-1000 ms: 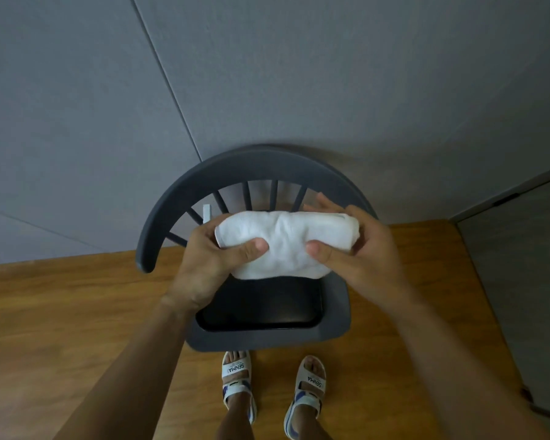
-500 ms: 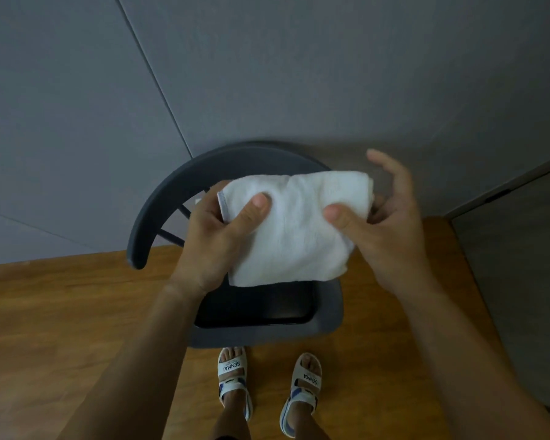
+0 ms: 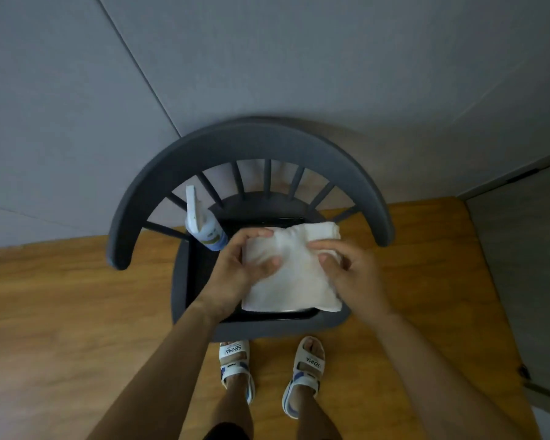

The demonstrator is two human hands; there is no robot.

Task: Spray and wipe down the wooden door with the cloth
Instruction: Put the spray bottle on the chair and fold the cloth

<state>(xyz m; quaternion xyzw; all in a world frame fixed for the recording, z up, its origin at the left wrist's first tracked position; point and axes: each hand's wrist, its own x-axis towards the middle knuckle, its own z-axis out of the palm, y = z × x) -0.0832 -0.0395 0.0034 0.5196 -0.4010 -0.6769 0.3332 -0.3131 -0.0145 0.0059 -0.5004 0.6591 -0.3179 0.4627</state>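
Cloth being readied over the chair; door not yet touched.

Both hands grip the folded white cloth [image 3: 291, 274] over the dark seat of the chair [image 3: 251, 144]: left hand [image 3: 235, 274] pinches the left edge, thumb on top; right hand [image 3: 353, 274] pinches the right edge, fingers curled under. The spray bottle [image 3: 205, 223] stands on the far left of the seat, just beside the left hand, nozzle toward the spindles. Judged step: squaring the cloth into a pad before spraying. To do it well, keep the folds even, pass the pad to one hand, then free the other for the bottle without knocking it off the seat. Hard to make out: the cloth is motion-blurred, its layers uncountable, and the bottle's label is unreadable. No wooden door is identifiable; a grey panel at right is cut off by the frame edge.
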